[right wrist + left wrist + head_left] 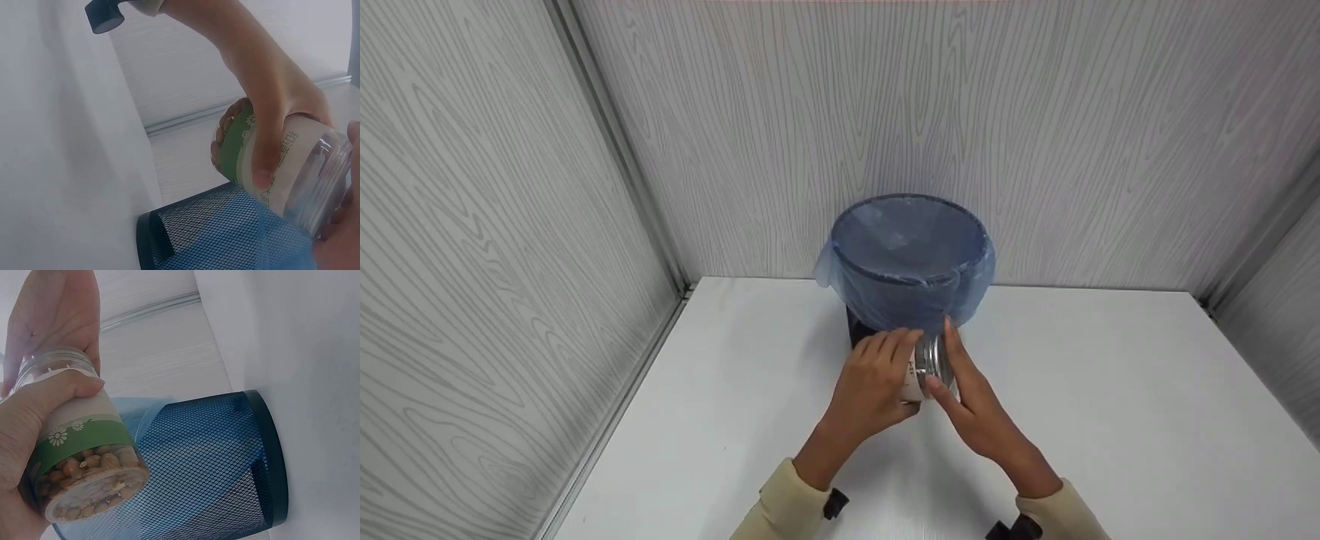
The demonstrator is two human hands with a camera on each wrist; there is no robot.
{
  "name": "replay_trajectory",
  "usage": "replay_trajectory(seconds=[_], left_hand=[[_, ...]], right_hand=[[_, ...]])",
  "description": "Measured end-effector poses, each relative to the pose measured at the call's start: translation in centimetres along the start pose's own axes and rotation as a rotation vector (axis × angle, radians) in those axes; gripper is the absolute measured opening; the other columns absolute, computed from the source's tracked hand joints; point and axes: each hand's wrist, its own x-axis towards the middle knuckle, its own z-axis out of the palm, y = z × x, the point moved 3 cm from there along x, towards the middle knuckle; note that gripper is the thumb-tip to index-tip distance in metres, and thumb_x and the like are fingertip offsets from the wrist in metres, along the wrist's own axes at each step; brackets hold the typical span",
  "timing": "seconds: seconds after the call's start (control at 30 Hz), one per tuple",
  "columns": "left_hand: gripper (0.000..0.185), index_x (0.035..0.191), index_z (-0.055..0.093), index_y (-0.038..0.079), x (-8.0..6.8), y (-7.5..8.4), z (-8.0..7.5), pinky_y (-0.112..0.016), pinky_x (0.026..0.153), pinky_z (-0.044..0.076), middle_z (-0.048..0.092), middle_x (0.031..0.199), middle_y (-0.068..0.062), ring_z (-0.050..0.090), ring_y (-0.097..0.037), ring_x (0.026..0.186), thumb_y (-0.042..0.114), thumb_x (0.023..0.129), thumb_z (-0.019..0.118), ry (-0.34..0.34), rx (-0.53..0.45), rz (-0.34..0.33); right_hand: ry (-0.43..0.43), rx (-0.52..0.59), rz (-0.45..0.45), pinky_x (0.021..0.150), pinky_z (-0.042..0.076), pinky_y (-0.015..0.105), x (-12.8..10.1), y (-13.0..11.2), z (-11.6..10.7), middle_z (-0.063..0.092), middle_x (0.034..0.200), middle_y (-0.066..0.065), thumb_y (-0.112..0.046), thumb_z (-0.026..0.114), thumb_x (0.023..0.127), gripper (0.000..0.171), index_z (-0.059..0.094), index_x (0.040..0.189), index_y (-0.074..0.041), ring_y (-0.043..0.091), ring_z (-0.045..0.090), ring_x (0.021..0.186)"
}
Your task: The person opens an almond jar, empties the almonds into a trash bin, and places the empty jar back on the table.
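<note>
A clear jar point(913, 381) with a white and green label is tilted on its side between both hands. Brown nuts point(87, 467) lie toward its base in the left wrist view. My left hand point(870, 382) grips the jar round its labelled body, thumb across the label. At the neck end, my right hand point(979, 409) holds the jar with its thumb on the near side and fingers along the far side. The palm partly hides the jar's mouth. The jar is held above the table, in front of a mesh bin point(208, 461).
A thin blue bag point(885, 304) lines the bin and folds over its rim. The bin stands on the white table point(1095, 390) near the back wall point(780, 135). Wood-grain panels point(487, 247) close in the sides.
</note>
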Motion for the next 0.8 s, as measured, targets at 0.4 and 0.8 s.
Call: replay_trajectory(seconds=[0.4, 0.8], left_hand=[[0.090, 0.141, 0.051, 0.009, 0.1, 0.0, -0.3, -0.035, 0.101, 0.049, 0.063, 0.130, -0.004, 0.060, -0.019, 0.118, 0.044, 0.066, 0.088, -0.004, -0.012, -0.010], [0.088, 0.140, 0.051, 0.009, 0.1, 0.0, -0.5, -0.035, 0.101, 0.050, 0.063, 0.129, -0.004, 0.060, -0.018, 0.118, 0.042, 0.067, 0.088, 0.012, -0.033, -0.006]], right_hand=[[0.019, -0.010, -0.079, 0.121, 0.011, 0.019, 0.3, 0.1, -0.2, 0.006, 0.170, 0.013, -0.003, 0.057, 0.100, 0.081, 0.006, 0.163, -0.009, 0.034, 0.011, 0.155], [0.030, -0.013, -0.194, 0.122, 0.012, 0.024, 0.3, -1.0, -0.3, 0.009, 0.168, 0.019, 0.007, 0.059, 0.095, 0.082, 0.011, 0.160, 0.002, 0.037, 0.012, 0.154]])
